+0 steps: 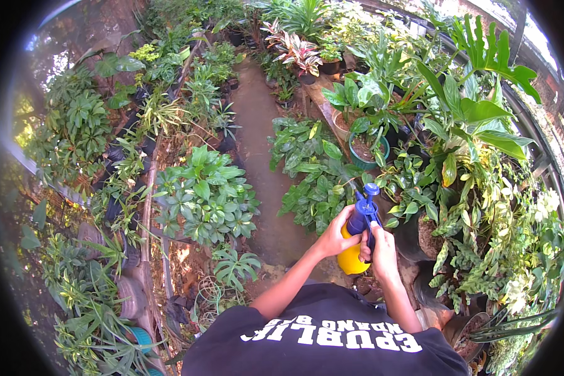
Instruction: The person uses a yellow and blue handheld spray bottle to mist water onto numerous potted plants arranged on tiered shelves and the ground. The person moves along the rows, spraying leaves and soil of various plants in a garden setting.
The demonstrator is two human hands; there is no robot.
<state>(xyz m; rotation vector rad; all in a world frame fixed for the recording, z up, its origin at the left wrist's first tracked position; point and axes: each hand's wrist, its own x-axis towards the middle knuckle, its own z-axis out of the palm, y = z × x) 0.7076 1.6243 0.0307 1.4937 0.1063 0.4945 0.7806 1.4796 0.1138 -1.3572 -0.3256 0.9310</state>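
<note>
A pump spray bottle with a yellow tank (349, 260) and a blue pump head (366, 207) is held upright in front of my body. My left hand (337, 236) wraps around the bottle's left side, just below the blue collar. On the right, my right hand (381, 244) grips the blue handle, its thumb near the top of the handle. The nozzle faces away from me, towards broad-leaved green plants (317, 188) low beside the path. Fine spray seems to show near the nozzle, but it is faint.
A narrow dirt path (263, 141) runs ahead between plant rows. To the right, a teal pot (369, 152) and a white pot (342, 123) stand by a wooden plank (326, 105). A wooden rail (148, 207) edges the left row, with a leafy shrub (207, 197) beside it.
</note>
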